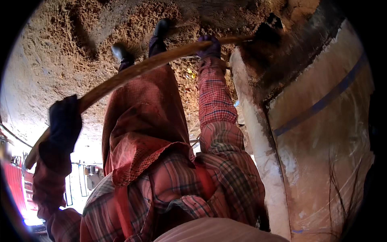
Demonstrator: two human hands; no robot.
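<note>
Both my hands are closed round a long wooden handle (133, 72), which slants across in front of me from lower left to upper right. My left hand (65, 121), in a dark blue glove, grips it near its lower-left end. Further up, my right hand (210, 46), in a purple glove, is wrapped round it near the far end. There the handle runs into a dark tool head (269, 32) beside the corner of a wall. Shadow hides the head's shape, so I cannot tell whether it is a hoe or a shovel.
Rough, crumbly brown earth (121, 26) covers the ground around my dark boots (162, 27). Close on my right stands a pale, stained wall (322, 145) with a blue stripe and a raised edge (252, 109). Red sheeting (15, 181) shows in bright light at the far left.
</note>
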